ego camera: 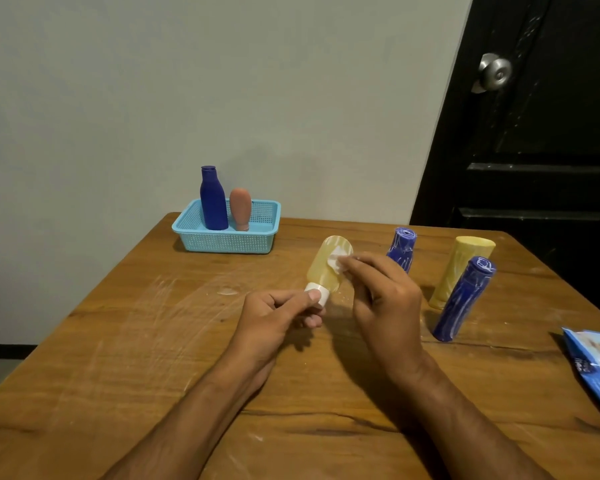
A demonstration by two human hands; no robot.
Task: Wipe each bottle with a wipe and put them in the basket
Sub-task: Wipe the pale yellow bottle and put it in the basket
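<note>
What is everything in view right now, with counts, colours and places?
basket: 1, light blue, far left of the table by the wall
bottles in basket: 2, dark blue bottle and reddish-brown bottle, standing upright
held bottle: 1, pale yellow with white cap, raised over the table centre
wipe: 1, white, pressed on the held bottle
smeared blue bottles: 2, one far, one near, right of centre
yellow bottle: 1, between the blue ones, on the table
wipe packet: 1, blue, right edge
table: 1, brown wood
door: 1, black, metal knob, top right
left hand: grips the white cap
right hand: fingers pinch the wipe
</note>
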